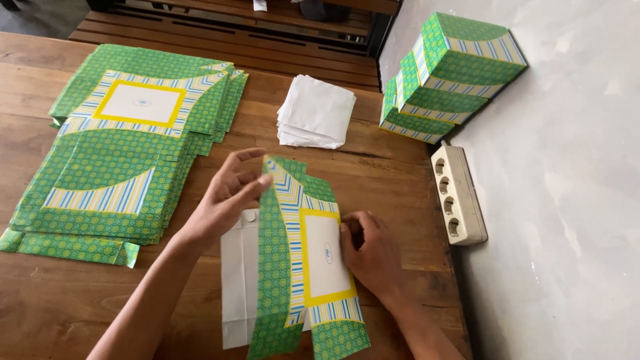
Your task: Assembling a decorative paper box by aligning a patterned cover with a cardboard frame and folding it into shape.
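Fingers (248, 175) of the left hand (223, 203) pinch the raised flap of a green patterned box blank (293, 267), which lies half folded on the near counter (80, 307). Right hand (373, 257) presses the blank's white panel with bent fingers. Flat blanks (113, 153) lie far left, folded boxes (447, 77) far right.

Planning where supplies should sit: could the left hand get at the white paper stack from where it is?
Probably yes: the left hand is on the green box sheet, and bare table lies between it and the white paper stack.
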